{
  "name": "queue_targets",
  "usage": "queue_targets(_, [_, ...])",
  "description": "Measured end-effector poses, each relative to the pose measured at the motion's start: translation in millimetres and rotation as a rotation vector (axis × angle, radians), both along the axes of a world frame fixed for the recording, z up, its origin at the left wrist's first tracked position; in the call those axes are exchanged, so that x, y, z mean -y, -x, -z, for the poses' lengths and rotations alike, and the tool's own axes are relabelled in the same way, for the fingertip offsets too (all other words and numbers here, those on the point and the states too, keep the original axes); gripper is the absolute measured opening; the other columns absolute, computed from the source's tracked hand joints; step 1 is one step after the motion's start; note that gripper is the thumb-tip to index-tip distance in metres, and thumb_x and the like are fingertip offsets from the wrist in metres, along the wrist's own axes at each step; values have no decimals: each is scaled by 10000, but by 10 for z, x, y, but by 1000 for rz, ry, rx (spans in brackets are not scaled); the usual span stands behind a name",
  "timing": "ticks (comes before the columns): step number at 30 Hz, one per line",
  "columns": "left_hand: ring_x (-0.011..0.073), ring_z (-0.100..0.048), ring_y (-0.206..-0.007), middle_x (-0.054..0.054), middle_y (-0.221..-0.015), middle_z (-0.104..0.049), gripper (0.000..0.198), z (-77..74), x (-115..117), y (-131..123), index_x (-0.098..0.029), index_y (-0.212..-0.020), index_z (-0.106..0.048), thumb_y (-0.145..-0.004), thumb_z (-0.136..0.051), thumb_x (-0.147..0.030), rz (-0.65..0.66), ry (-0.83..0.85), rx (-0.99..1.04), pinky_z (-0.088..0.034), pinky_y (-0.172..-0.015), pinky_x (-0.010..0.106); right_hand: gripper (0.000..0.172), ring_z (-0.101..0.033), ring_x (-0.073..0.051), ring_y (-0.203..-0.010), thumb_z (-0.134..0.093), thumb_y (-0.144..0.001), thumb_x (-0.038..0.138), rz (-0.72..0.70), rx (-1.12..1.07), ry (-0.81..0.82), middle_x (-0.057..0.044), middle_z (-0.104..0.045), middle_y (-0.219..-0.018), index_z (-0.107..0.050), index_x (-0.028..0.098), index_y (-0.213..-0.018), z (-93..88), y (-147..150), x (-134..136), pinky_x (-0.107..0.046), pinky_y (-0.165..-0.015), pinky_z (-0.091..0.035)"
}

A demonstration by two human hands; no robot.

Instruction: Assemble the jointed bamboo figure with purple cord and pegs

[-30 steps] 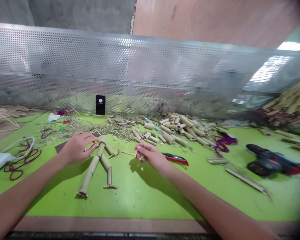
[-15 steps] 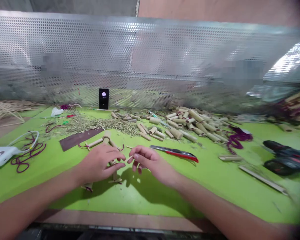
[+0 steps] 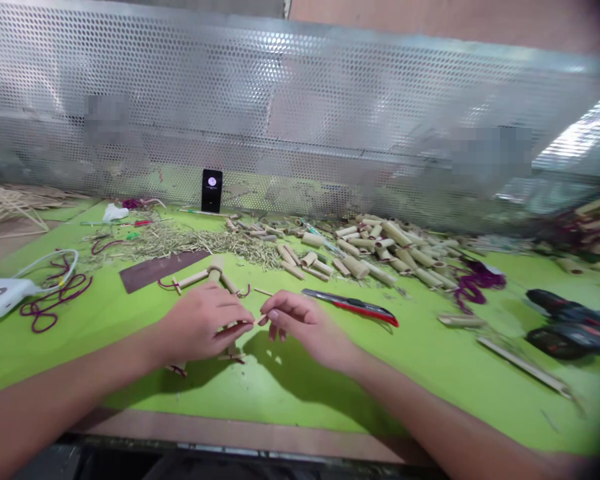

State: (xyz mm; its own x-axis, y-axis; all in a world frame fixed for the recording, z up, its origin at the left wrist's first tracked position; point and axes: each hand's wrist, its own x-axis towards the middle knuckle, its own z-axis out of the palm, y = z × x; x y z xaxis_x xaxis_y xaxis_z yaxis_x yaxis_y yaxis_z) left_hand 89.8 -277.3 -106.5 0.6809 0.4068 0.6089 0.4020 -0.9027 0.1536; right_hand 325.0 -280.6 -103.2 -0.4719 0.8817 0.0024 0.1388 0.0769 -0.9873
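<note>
So, the left hand (image 3: 204, 321) is curled over the middle of a jointed bamboo figure (image 3: 216, 268), which lies flat on the green tabletop (image 3: 300, 393) just in front of the person. Its fingers hide the figure's torso, so I can't tell whether they're gripping it or only resting on it. One bamboo arm (image 3: 193, 279) and the round head tube stick out above that hand, and the foot pieces (image 3: 231, 357) show below it, with purple cord (image 3: 243, 292) tied at a joint.

The right hand (image 3: 305, 323) sits just beside the left, its thumb and forefinger closed on a thin bamboo stick (image 3: 261, 319) whose far end reaches the left hand's fingertips. A red-and-black utility knife (image 3: 351, 307) lies close beyond the right hand. A dark flat strip (image 3: 163, 270) lies beyond the figure, next to a spread of bamboo shavings (image 3: 215, 243). Farther right is a heap of cut bamboo tubes (image 3: 380, 245). A white corded device (image 3: 0, 297) sits on the far left among loops of purple cord (image 3: 55, 303), and a blurred cordless drill (image 3: 567, 330) lies on the right. A phone (image 3: 212, 190) stands upright against a perforated metal screen (image 3: 280, 113).
</note>
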Motion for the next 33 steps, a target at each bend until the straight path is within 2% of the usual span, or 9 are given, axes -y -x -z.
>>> queue_targets(5, [159, -666, -734, 13, -823, -771, 263, 7, -10, 10, -203, -924, -731, -1054, -512, -271, 0, -81, -18, -434, -718, 318, 300, -628, -137, -631, -765, -832, 489, -17, 6, 14, 19, -661, -729, -672, 208, -875, 29, 1, -12, -304, -647, -510])
queue_targets(17, [168, -692, -748, 26, -841, -780, 193, 2, 15, 8, -209, -958, -751, -1000, -566, -243, -14, 15, -46, -458, -716, 328, 224, -660, -157, -656, -755, -824, 434, 19, 63, -6, 8, -679, -732, -696, 219, -838, 12, 5, 2, -318, -674, -526])
queue_targets(25, [159, -668, -666, 4, -721, -754, 185, 16, 14, -15, -216, -851, -759, -936, -596, -226, -9, 159, -5, -449, -685, 296, 130, -668, -164, -640, -722, -810, 353, 39, 99, -24, -2, -700, -719, -713, 225, -795, 37, 21, 13, -315, -644, -521])
queue_targets(33, [129, -573, -568, -25, -602, -677, 163, 41, -5, -12, -197, -680, -676, -834, -635, -160, 22, 154, -87, -377, -645, 291, 112, -658, -156, -584, -714, -816, 327, -9, 138, -27, -12, -716, -746, -730, 220, -787, 17, 35, 47, -308, -593, -506])
